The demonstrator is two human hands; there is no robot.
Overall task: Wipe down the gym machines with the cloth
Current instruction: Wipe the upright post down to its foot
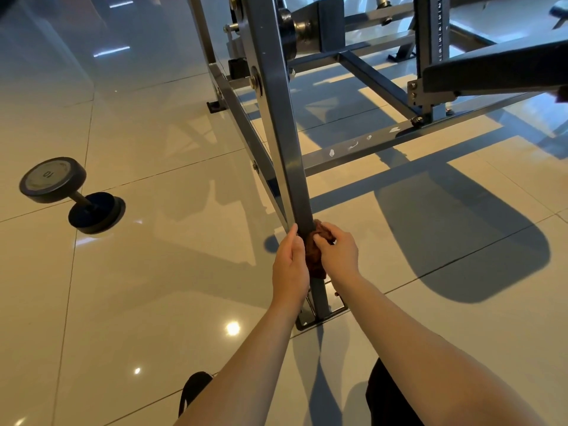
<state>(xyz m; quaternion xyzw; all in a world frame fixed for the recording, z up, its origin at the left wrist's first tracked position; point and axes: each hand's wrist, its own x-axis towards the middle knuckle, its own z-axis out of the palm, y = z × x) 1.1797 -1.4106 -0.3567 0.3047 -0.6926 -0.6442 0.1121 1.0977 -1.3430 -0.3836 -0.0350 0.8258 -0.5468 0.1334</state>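
Observation:
A grey steel upright post [284, 139] of a gym machine rises from a floor plate [307, 325] near the middle of the view. A brown cloth [313, 259] is wrapped around the post low down, just above its base. My right hand [338, 250] grips the bunched cloth against the right side of the post. On the post's left side lies my left hand [290, 265], fingers straight along the edge and touching the cloth; its palm side is hidden.
A black dumbbell [69, 195] lies on the glossy tiled floor at the left. The machine's low frame bars [384, 146] run right and back, with a padded bench arm [498, 72] at upper right. My dark shoes show at the bottom edge.

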